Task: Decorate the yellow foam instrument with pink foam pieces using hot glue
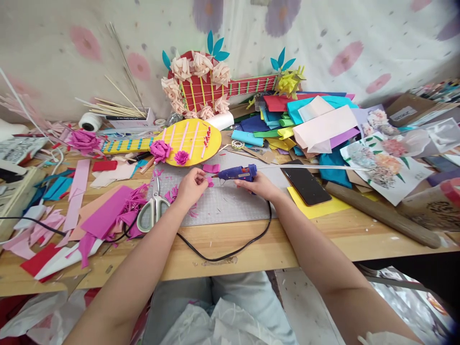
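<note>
My right hand point(263, 186) is wrapped round a blue glue gun point(235, 173), its nozzle aimed left and a long clear glue stick point(309, 166) jutting from its back. At the nozzle tip, my left hand point(193, 188) pinches a small piece of magenta paper point(210, 182), mostly hidden by the fingers. Another magenta strip point(211, 168) lies just beyond. Both hands are over a grey cutting mat point(230, 208) strewn with magenta scraps. Scissors point(154, 208) with pale handles rest left of my left hand.
Behind the mat lies a yellow paper guitar point(194, 139) with magenta flowers; a red one point(204, 86) leans at the wall. A phone point(305, 182) and wooden stick point(384, 215) are at right. Magenta paper sheets point(108, 211) cover the left. A black cord point(223, 258) loops along the front.
</note>
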`<state>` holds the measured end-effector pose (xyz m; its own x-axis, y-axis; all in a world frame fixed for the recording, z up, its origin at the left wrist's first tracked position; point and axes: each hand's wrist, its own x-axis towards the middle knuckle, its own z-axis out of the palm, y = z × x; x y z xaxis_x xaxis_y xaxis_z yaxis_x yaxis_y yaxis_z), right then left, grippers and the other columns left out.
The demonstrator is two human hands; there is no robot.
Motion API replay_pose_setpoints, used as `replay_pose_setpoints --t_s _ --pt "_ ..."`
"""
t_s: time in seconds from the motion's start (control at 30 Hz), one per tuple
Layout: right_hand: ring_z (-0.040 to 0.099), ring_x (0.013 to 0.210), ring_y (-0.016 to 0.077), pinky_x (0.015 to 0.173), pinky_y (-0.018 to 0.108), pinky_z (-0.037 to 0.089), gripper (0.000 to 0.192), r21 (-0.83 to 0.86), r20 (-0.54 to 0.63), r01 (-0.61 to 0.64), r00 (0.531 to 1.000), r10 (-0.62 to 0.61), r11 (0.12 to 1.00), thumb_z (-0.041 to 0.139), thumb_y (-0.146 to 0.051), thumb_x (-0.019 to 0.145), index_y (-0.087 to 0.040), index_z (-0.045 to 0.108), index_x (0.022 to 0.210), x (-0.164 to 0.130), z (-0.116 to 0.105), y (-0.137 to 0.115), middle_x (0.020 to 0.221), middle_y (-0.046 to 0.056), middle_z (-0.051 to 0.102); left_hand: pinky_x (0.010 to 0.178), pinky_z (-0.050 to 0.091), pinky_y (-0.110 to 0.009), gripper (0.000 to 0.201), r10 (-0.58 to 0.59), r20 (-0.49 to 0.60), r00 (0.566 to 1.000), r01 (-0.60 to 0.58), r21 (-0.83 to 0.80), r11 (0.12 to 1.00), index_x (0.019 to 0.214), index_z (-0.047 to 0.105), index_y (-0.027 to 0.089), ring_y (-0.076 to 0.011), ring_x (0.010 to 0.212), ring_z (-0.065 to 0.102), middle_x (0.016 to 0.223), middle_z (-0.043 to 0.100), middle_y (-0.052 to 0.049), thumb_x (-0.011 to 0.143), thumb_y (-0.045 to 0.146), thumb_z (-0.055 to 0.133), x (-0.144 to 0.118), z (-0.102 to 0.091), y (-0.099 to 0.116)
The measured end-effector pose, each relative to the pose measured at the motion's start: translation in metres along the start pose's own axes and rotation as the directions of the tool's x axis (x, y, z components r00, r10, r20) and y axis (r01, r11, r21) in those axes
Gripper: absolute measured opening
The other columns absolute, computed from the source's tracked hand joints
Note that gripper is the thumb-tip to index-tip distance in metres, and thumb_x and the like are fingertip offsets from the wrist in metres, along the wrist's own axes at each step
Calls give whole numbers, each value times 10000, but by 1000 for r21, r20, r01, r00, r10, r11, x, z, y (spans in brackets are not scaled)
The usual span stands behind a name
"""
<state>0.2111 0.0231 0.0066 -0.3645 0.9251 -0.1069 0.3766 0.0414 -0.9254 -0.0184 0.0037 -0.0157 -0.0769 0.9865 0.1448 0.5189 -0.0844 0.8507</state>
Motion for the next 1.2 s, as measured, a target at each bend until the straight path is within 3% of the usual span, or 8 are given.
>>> replay_pose_setpoints --t_s 0.23,0.53,0.77,1.2 --pt "466 528 117 530 269 418 422 -138 -21 31 999 -34 990 656 -583 663 -185 636 801 4 1 7 534 -29 500 651 439 -272 198 -16 -8 1000 15 -24 1000 864 470 219 -118 620 549 704 608 33 697 200 575 -2 -1 3" --pt "542 618 162 623 307 453 429 -160 -42 10 999 -16 987 656 -585 665 -184 653 819 6 3 11 571 -10 552 646 441 -269 217 -26 -11 1000 25 -36 999 865 458 216 -115 615 543 706 608 34 694 196 589 -3 -2 5" --pt "515 583 153 602 304 439 408 -170 -37 18 999 -25 985 647 -593 671 -198 639 774 7 3 11 557 -15 532 649 442 -272 207 -36 1 999 36 -6 999 851 458 219 -118 618 551 708 612 34 693 194 590 -4 -3 8" --pt "563 667 174 640 303 453 367 -145 -43 51 997 -58 988 646 -528 697 -200 659 858 6 6 3 598 -1 562 645 430 -269 214 -17 7 1000 16 15 1000 875 466 218 -118 618 552 714 630 32 697 206 584 -3 -1 4"
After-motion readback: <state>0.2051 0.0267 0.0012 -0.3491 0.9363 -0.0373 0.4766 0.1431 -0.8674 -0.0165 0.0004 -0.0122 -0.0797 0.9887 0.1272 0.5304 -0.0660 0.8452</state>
